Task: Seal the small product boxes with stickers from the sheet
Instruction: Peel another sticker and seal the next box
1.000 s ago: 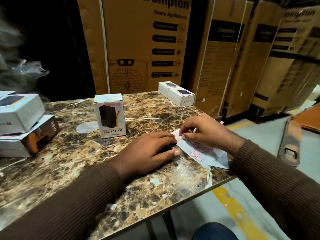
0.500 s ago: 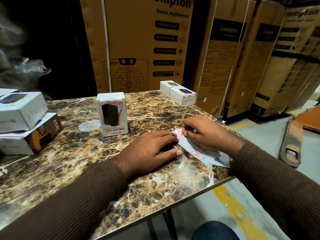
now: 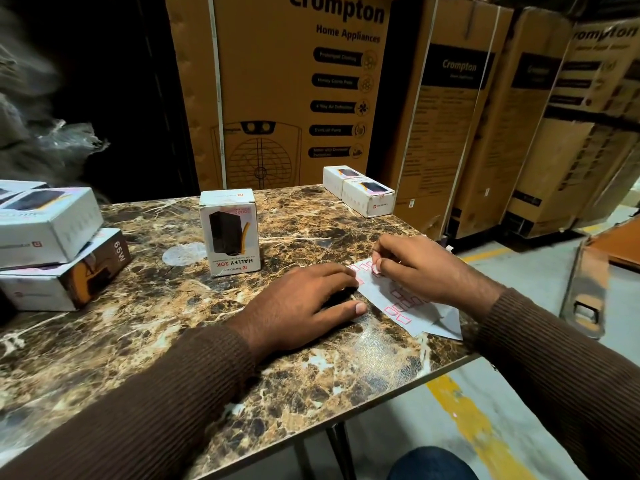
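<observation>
In the head view we see the left hand (image 3: 304, 306) lying flat, palm down, fingers spread a little, pressing the near-left edge of the sticker sheet (image 3: 398, 299) onto the table (image 3: 138, 341). The right hand (image 3: 426, 268) sits just beside it on the sheet's far end, thumb and forefinger closed in a pinch on a red-edged sticker (image 3: 375, 267) that curls up from the sheet. More red-outlined stickers run along the sheet between the two hands and under the right wrist.

Just beyond the left hand stands an upright box (image 3: 230, 233) marked HALLEY 20K, apart from both hands. Beyond the right hand, at the table's far corner, two white boxes (image 3: 360, 195) lie side by side, touching. Well to the left of the left hand is a stack of boxes (image 3: 52, 251), one resting on another. Tall brown cartons (image 3: 284, 91) rise behind the table.
</observation>
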A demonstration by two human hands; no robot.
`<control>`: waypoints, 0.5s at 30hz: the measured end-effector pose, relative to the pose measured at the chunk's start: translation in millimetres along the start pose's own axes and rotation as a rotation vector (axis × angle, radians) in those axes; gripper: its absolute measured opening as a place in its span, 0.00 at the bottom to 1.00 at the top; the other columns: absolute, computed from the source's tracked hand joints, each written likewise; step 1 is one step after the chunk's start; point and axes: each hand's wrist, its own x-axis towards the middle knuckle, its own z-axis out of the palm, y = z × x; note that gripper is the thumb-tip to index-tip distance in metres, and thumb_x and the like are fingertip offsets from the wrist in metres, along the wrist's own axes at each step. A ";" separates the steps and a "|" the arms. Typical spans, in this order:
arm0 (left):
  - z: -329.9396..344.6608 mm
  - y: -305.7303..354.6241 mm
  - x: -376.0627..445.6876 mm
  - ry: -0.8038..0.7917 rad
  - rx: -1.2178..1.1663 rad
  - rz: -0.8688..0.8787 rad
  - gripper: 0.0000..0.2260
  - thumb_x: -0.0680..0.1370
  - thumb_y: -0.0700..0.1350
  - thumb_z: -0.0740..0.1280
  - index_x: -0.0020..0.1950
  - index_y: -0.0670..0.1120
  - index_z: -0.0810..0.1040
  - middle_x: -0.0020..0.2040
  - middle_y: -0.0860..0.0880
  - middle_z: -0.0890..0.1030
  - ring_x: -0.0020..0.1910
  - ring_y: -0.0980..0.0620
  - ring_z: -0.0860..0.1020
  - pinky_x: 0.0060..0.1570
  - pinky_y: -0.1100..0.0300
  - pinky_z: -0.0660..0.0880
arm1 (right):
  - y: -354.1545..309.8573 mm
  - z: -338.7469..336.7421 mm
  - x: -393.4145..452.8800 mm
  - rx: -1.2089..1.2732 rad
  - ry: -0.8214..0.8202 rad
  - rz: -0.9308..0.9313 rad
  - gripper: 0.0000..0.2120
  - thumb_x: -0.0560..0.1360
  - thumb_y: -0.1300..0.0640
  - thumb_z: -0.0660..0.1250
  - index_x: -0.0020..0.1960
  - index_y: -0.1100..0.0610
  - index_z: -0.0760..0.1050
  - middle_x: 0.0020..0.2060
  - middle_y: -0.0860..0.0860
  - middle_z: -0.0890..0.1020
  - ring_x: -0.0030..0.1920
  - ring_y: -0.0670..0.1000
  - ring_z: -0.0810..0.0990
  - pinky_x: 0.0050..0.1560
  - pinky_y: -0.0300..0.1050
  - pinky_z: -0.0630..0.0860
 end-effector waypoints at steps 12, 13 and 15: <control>-23.9 -18.6 -12.9 0.384 -0.272 0.015 0.12 0.83 0.55 0.68 0.63 0.51 0.82 0.59 0.57 0.78 0.57 0.62 0.78 0.53 0.61 0.81 | -30.1 -12.4 18.4 0.071 0.164 -0.138 0.07 0.81 0.51 0.66 0.49 0.53 0.79 0.46 0.46 0.78 0.47 0.47 0.76 0.47 0.47 0.72; -32.8 -21.6 -15.6 0.471 -0.273 0.010 0.10 0.83 0.52 0.69 0.60 0.50 0.83 0.57 0.57 0.79 0.55 0.60 0.79 0.51 0.61 0.81 | -39.8 -13.3 23.1 0.116 0.213 -0.147 0.07 0.81 0.50 0.66 0.49 0.53 0.79 0.45 0.46 0.79 0.47 0.47 0.77 0.46 0.47 0.73; -53.3 -28.4 -23.3 0.648 -0.251 -0.014 0.06 0.82 0.45 0.71 0.58 0.48 0.84 0.54 0.55 0.82 0.52 0.58 0.80 0.49 0.60 0.81 | -61.6 -12.4 34.9 0.220 0.316 -0.171 0.07 0.81 0.51 0.66 0.48 0.53 0.79 0.44 0.47 0.81 0.47 0.48 0.79 0.44 0.49 0.76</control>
